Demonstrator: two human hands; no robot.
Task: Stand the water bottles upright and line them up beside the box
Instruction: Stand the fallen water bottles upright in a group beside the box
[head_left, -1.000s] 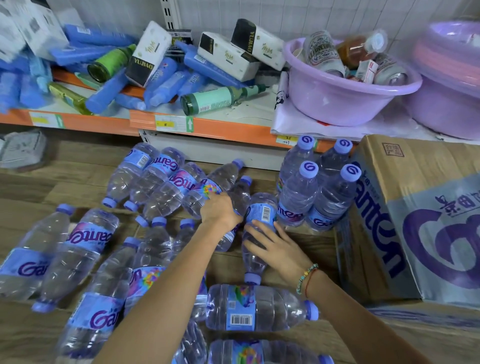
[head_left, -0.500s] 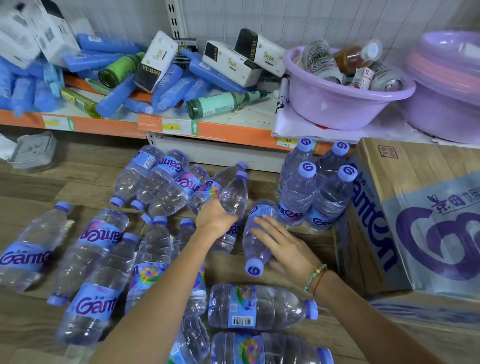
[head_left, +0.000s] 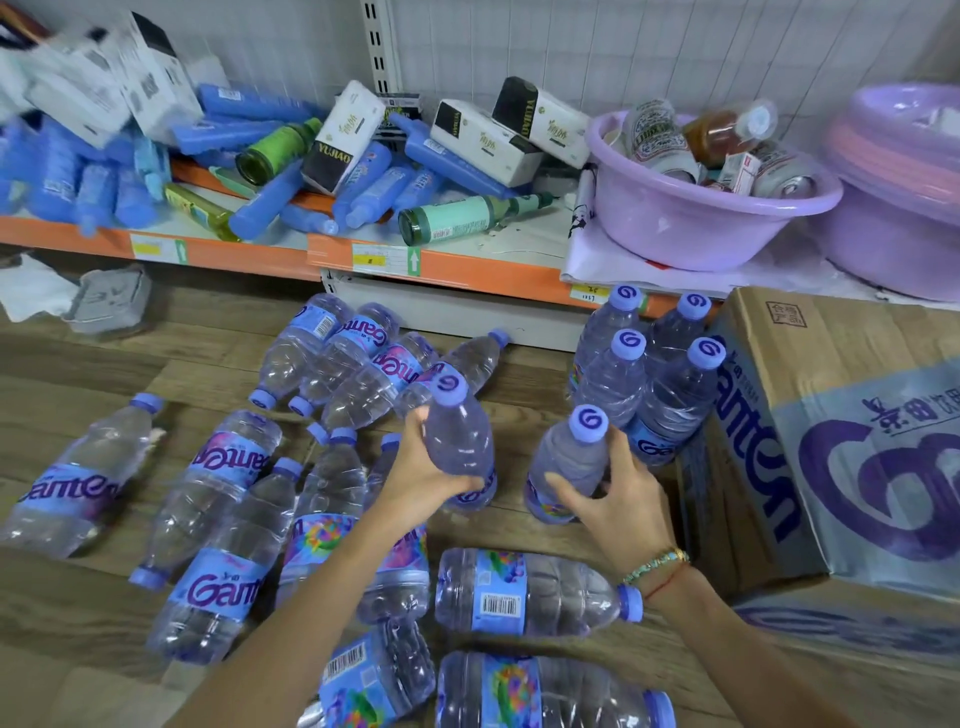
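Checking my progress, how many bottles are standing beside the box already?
4 stand in a cluster against the box: two behind, two in front. More may hide behind.

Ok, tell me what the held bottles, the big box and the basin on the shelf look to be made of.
Held bottles: clear thin plastic, glossy, ribbed, see-through; matte purple caps.
Box: brown corrugated cardboard, printed, taped over, judging by its sheen.
Basin: smooth lilac plastic, probably moulded, with a rolled rim.

A person's left hand grips one upright water bottle; the right hand grips another beside it. Beyond the right hand, four bottles stand against a cardboard box. Left of both hands, more bottles lie flat on the wooden floor.
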